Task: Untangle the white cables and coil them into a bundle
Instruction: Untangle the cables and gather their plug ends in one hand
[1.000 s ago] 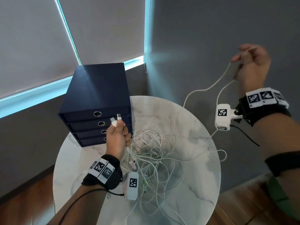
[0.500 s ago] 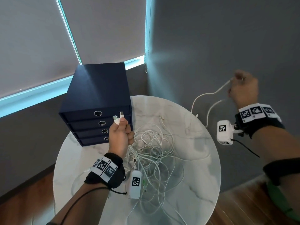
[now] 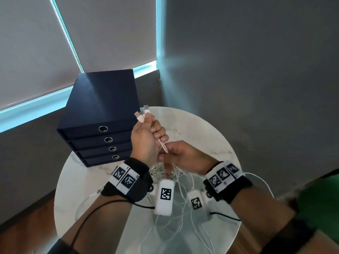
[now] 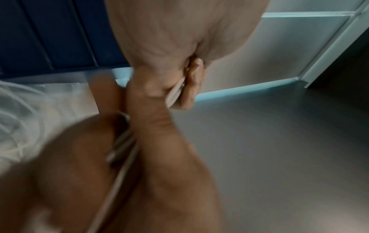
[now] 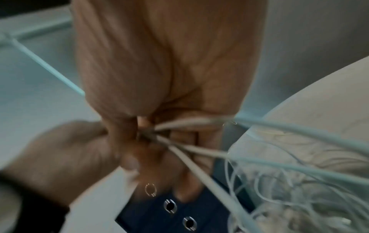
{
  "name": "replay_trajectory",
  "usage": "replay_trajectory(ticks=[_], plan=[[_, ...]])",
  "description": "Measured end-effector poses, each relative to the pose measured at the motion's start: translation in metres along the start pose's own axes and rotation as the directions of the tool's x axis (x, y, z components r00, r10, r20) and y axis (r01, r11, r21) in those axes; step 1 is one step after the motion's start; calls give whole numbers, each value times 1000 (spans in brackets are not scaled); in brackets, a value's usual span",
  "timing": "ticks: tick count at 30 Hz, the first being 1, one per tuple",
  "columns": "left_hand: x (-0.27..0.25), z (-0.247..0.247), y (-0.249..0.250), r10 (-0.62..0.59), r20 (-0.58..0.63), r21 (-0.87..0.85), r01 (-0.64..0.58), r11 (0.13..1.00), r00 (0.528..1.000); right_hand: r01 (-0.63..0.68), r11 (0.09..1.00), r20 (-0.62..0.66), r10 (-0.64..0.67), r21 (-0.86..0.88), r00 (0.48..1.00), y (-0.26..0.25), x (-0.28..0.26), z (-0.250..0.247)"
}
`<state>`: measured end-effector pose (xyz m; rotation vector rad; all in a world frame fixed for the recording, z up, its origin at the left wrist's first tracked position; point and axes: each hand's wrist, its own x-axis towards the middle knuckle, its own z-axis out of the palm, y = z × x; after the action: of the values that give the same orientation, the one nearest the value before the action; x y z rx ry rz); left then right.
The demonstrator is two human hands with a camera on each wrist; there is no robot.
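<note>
Right hand (image 3: 185, 158) now joins left hand (image 3: 145, 142); cable plugs (image 3: 143, 114) point up.

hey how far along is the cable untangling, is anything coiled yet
Early going. Done: two connector ends are gathered, sticking up out of the left hand. In hand: the right hand pinches strands just below the left hand's grip, with several white cables fanning out from its fingers. Left: most of the cable lies in a loose tangle on the round table, and no coil or bundle shows yet.
</note>
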<state>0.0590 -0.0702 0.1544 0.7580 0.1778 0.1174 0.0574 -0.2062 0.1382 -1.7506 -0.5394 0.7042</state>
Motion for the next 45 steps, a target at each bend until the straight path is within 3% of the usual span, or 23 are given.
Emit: replay_trajectory(ticks=[2,4,7,9,12,14,18,22,25,28,30,33,35,36,38,41,43,45], plan=[[6,-11,7,31,-24,12,-30,999,999,-9,996,-74,2,-85,997,22,4,9],[11,-27,19,53,-71,3,-52,999,996,-25,955,-136,-16,-294,991,44,3,-5],[16,-49,35,94,-141,-8,-96,995,986,-201,851,-229,98,-485,968,73,-10,-42],[18,-60,47,131,-178,-11,-135,991,975,-357,761,-337,193,-542,922,92,-25,-69],[21,-78,68,186,-244,-17,-196,980,952,-509,683,-524,213,-524,825,119,-52,-119],[24,-92,85,218,-288,-27,-235,972,933,-618,646,-650,239,-448,721,123,-77,-154],[27,-108,100,228,-325,-26,-250,968,918,-812,421,-809,251,-404,532,114,-135,-211],[26,-104,80,206,-297,4,-214,977,933,-875,381,-904,181,-300,388,122,-164,-235],[25,-104,60,158,-254,59,-148,987,954,-897,383,-908,253,-223,334,147,-167,-236],[19,-103,40,111,-229,136,-81,987,967,-929,248,-829,429,-274,359,181,-157,-223],[14,-100,27,79,-212,170,-43,984,974,-899,197,-717,548,-390,431,189,-145,-198],[6,-95,12,31,-182,197,5,980,983,-837,253,-562,643,-485,520,189,-123,-167],[1,-92,4,2,-157,210,32,977,988,-806,353,-496,649,-475,577,184,-106,-152],[-2,-90,1,-13,-140,217,44,975,990,-773,435,-481,610,-461,630,180,-93,-147],[-6,-87,-5,-45,-103,242,69,968,994,-656,569,-525,406,-495,748,163,-62,-137],[-11,-82,-15,-100,-37,290,106,951,994,-345,820,-482,98,-457,871,107,-17,-99],[-15,-77,-20,-137,9,335,126,934,991,-94,933,-411,-61,-348,910,65,10,-64],[-18,-72,-23,-154,40,403,125,906,987,73,955,-340,-172,-286,924,32,31,-32]])
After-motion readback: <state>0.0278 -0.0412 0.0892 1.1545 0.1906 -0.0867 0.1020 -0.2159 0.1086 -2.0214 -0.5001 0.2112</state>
